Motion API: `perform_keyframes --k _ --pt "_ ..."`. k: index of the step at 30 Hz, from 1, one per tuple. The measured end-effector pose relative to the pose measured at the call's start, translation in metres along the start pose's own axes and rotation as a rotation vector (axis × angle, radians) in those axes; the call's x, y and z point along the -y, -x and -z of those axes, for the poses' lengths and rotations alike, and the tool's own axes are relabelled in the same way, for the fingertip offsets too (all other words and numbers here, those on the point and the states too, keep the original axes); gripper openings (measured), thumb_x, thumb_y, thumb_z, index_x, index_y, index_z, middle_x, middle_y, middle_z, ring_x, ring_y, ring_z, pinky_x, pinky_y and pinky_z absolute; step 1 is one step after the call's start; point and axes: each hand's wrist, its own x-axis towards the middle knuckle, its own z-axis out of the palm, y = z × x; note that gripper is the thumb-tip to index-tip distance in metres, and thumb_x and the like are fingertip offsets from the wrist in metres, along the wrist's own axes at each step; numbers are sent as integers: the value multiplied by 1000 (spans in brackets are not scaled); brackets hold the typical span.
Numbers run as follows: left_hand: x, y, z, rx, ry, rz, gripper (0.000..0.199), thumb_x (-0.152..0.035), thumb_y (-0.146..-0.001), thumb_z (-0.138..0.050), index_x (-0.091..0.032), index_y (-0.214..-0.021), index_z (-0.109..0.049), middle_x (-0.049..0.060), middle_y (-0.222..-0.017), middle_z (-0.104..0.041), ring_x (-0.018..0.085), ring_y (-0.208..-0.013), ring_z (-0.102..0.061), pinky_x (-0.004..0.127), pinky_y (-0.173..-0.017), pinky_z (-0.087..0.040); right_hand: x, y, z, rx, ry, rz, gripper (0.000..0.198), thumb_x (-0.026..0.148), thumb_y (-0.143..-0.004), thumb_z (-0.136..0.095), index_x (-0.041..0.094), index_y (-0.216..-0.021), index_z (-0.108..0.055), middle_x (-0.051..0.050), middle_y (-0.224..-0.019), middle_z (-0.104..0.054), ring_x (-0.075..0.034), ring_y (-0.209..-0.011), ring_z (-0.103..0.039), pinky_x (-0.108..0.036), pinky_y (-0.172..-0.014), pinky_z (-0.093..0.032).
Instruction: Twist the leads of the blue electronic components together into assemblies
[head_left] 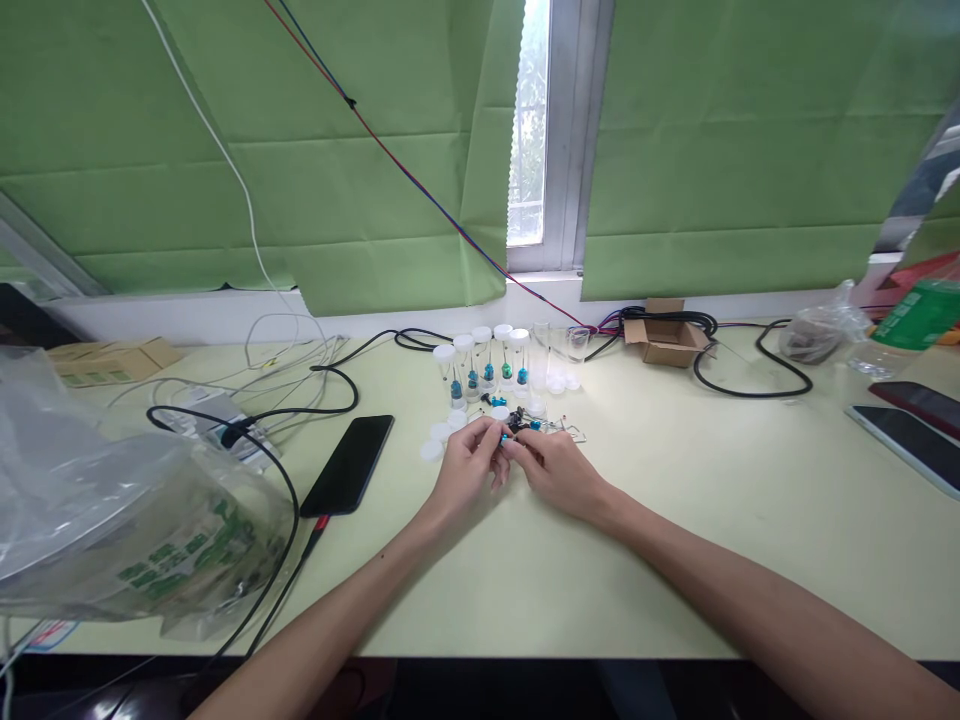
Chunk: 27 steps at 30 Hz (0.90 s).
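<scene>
My left hand (472, 460) and my right hand (559, 470) meet over the table, fingertips pinched together around a small blue part (505, 438). Its exact kind is too small to make out. Just beyond them lies a loose pile of small black and blue parts and thin metal pieces (559, 428). Behind that stand several clear vials (489, 365) with white caps, each holding a small blue or green piece with a thin stem. White round caps (432, 450) lie beside my left hand. Uncapped clear vials (559, 345) stand further right, with caps at their feet.
A black phone (349, 465) and a plastic bag (135, 520) with a bowl-like container lie to the left, among cables (300, 410). At the back is an open cardboard box (667, 340). Two more phones (911, 445) and a green-labelled bottle (911, 325) are on the right.
</scene>
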Motion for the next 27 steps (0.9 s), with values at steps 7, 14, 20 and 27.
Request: perform_keyframes --k 7,14,20,27 --pt "-1 0 0 6 12 16 32 -48 -91 -55 -18 -81 -58 -4 -52 -51 9 -40 -47 22 -41 -38 0 0 3 25 11 11 40 33 -101 -38 21 -64 -46 3 -54 -45 -11 -49 -39 -25 -53 -32" --pt "0 0 1 13 11 18 31 -47 -91 -55 -18 -80 -58 -3 -54 -53 9 -42 -49 22 -42 -39 3 -1 5 46 -8 5 43 32 -102 -35 20 -63 -49 3 -54 -48 -11 -48 -41 -24 -54 -33" --pt "1 0 0 12 22 2 31 -47 -92 -54 -18 -81 -58 -4 -54 -53 9 -42 -49 22 -41 -38 4 -2 5 38 -10 -8 44 34 -102 -35 20 -63 -49 3 -54 -48 -11 -49 -42 -24 -55 -32" --pt "-2 1 -1 -13 24 -1 30 -46 -91 -55 -18 -81 -58 -4 -50 -51 10 -41 -48 22 -41 -38 4 -1 4 -7 30 -60 39 40 -98 -44 21 -65 -49 4 -52 -46 -12 -48 -40 -25 -53 -32"
